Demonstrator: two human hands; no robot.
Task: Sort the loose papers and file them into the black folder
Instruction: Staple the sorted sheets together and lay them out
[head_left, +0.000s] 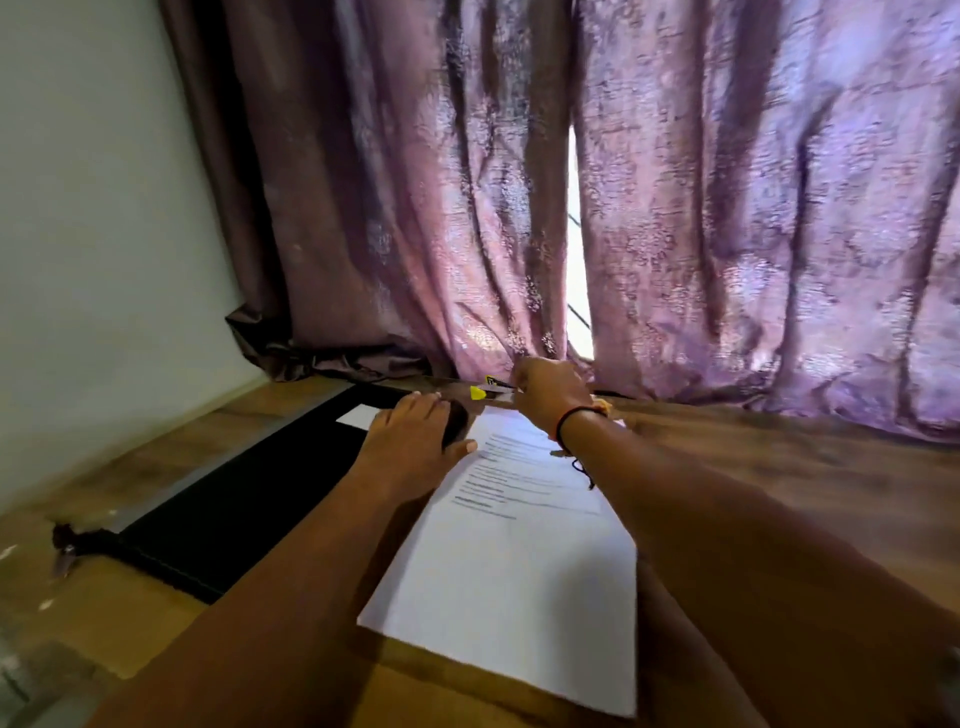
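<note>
A person's left hand (410, 441) lies flat, its grip spread, fingers straight across the line where the black folder (234, 509) meets the stack of printed papers (519, 545) on a wooden surface (779, 467); the right hand (545, 395) reaches the stack's far end, beside a small yellow tab (478, 393); blur hides whether its grip pinches anything; the folder lies just left of the papers, long axes parallel, running away from the person; the left hand is nearer it.

forearms (291, 571): bare | right wrist: red-and-black thread band (571, 419) (loose black ends dangling)
</note>
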